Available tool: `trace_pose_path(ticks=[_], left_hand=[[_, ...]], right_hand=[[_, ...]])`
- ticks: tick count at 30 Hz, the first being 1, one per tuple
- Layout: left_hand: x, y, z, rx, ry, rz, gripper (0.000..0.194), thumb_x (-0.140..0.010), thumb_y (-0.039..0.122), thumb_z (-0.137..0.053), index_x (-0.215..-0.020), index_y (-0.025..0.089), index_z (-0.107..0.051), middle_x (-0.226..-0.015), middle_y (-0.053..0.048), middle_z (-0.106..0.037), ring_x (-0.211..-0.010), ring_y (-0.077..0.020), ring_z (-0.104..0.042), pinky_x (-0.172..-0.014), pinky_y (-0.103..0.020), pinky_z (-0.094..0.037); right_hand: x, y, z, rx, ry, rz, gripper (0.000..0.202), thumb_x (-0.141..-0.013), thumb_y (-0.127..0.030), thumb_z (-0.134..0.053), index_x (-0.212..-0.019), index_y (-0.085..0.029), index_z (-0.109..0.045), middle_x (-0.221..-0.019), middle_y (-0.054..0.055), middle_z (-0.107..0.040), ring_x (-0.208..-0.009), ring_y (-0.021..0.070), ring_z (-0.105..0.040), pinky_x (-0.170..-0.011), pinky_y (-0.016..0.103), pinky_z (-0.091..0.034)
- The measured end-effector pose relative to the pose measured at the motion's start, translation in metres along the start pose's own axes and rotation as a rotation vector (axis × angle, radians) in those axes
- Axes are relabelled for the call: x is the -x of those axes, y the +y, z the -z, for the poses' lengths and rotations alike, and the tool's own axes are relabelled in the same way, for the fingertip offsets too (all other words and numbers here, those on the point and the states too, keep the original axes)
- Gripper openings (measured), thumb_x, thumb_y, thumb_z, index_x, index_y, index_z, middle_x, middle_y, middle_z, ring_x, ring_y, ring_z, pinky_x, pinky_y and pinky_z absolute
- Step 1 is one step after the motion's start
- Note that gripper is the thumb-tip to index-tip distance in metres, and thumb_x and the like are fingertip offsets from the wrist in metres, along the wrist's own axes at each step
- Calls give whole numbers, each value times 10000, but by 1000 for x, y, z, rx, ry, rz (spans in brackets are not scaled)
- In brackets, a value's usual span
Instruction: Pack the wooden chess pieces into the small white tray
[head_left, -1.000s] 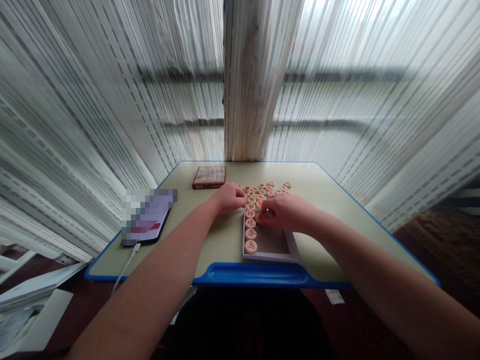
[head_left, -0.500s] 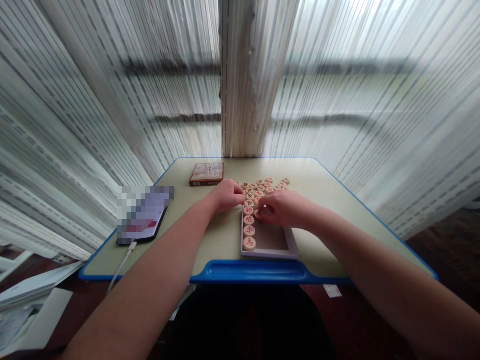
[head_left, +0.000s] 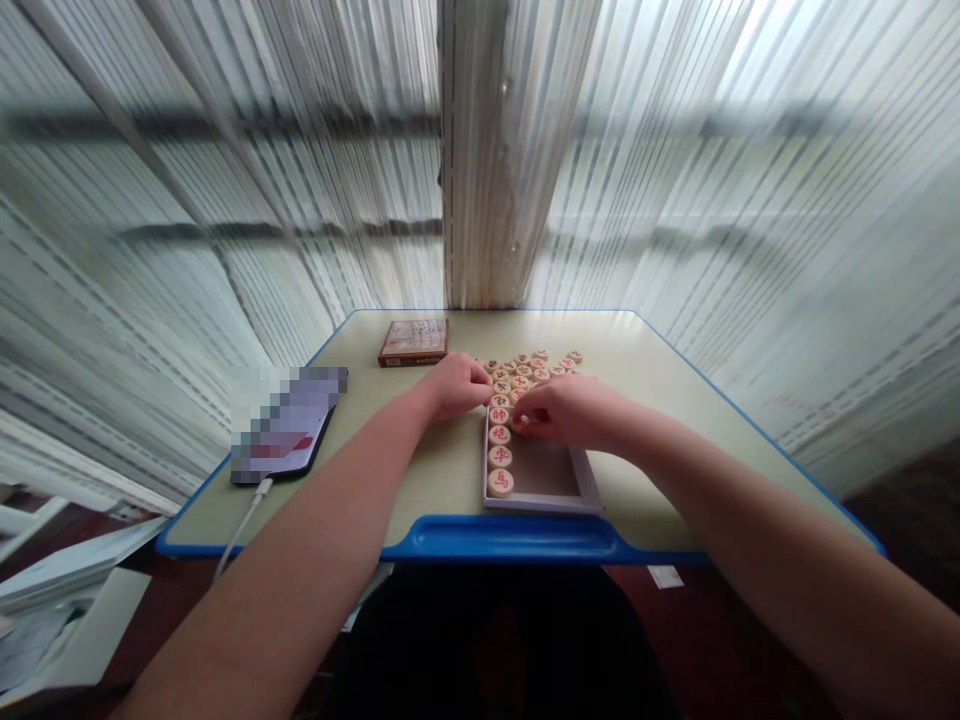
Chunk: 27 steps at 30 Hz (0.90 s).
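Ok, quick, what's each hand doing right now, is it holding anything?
Left hand: curled beside the loose pieces; can't tell if it holds one.
Right hand: pinched on a round piece at the open box's far end.

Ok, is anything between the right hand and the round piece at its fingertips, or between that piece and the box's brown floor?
Nothing visible. The right hand meets the round piece directly; the four-piece column lies left of it, and the brown floor adjoins on the near side. The hand partly hides the piece.
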<state>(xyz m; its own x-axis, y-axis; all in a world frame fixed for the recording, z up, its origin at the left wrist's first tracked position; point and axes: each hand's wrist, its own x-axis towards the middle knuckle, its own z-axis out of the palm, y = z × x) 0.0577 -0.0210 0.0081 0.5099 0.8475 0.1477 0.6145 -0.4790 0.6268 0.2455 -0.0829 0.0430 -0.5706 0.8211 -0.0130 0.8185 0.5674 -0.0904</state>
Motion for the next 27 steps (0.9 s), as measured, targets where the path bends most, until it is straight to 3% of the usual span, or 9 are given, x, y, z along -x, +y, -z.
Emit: trace_pose_path(ticks=[7,12,19,27], left_hand=[[1,1,0,-4,0,13,178,-583,190,-522,-517,100,-660,-403,37,-417,-475,-88,-397,-495,-235,-285],[0,1,0,0,4,3,176,-582,188,-525,-515,99,-661,-411,35,-433,-482,-87,-403,-506,-233,-295],[1,2,0,10,-2,8,165,-579,175,-521,-500,101,-646,-402,43,-391,-473,-82,-385,-487,-229,-277],[1,3,0,1,1,11,159,-587,169,-536,-532,99,-668,-429,35,-450,-500,-95,-427,-512,-232,-306]], right_hand=[[0,0,0,-2,-19,-7,202,-755,-240,-553,-895,-269,-696,-843,4,-692,-694,131,-560,-537,224,-277],[-1,1,-1,23,-17,-62,220,-774,-325,-567,-957,-257,-667,-828,15,-684,-655,134,-548,-518,226,-261],[-2,4,-2,-34,-31,12,137,-778,-258,-566,-850,-214,-673,-824,26,-689,-710,139,-577,-571,221,-321],[0,2,1,-45,-15,8,150,-756,-240,-580,-853,-204,-689,-763,27,-678,-638,126,-538,-554,223,-310]])
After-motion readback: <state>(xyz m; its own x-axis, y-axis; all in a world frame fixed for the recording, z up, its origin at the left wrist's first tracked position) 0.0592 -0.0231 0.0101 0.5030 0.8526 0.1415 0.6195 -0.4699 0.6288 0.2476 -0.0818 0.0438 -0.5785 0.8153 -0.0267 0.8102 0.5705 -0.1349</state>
